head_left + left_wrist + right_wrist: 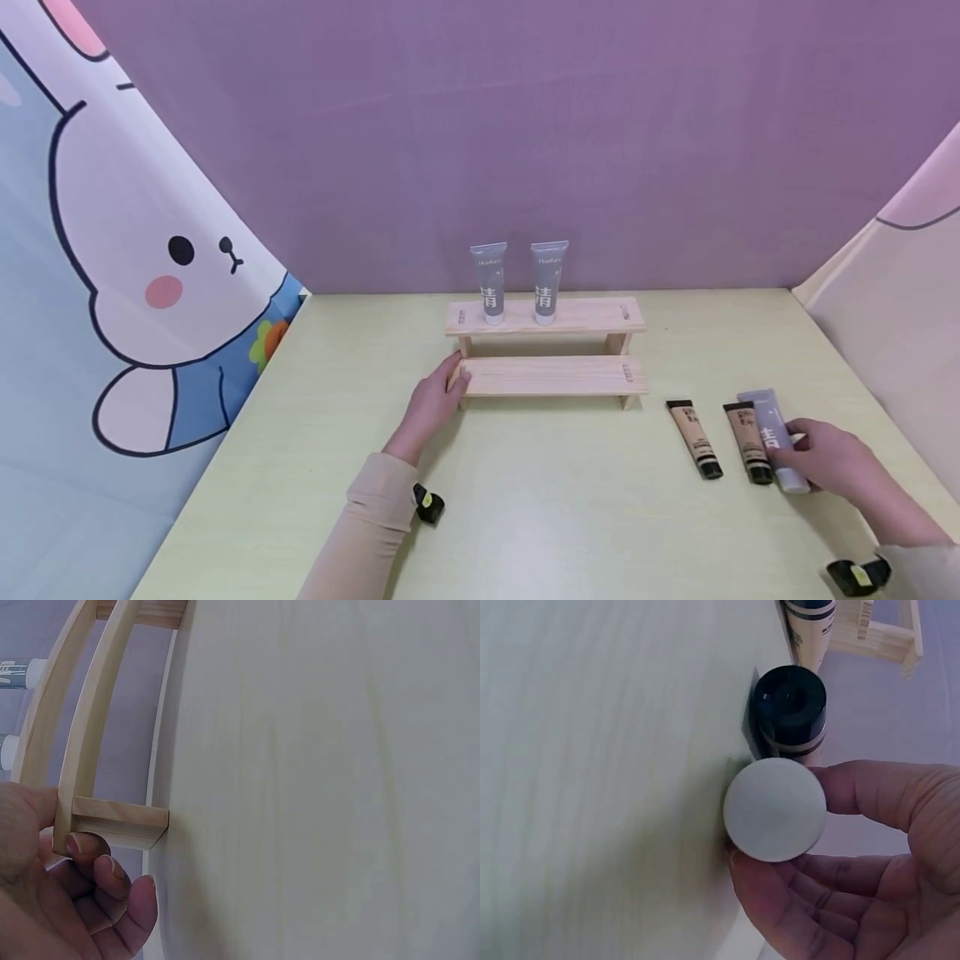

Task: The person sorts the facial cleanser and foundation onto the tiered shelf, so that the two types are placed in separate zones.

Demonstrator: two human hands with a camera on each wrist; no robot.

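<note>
My left hand (pixel 433 402) grips the left end of the lower step of a two-tier wooden stand (pixel 547 377); the left wrist view shows its thumb and fingers around the board's end (pixel 66 817). On the upper step, two grey-blue squeeze tubes (pixel 491 283) stand upright on white caps. Far to the right, my right hand (pixel 836 458) holds a third grey-blue tube (pixel 768 417) between thumb and fingers, its white cap (pixel 775 810) facing the wrist camera. Close along its left side lies a beige tube with a black cap (pixel 747 442).
Another beige tube (pixel 694 437) lies between the stand and the right-hand tubes. A purple cloth wall (pixel 480 142) rises behind the pale tabletop (pixel 555 517). A rabbit-print cloth (pixel 150 250) hangs at the left, and a pale cloth (pixel 892 317) at the right.
</note>
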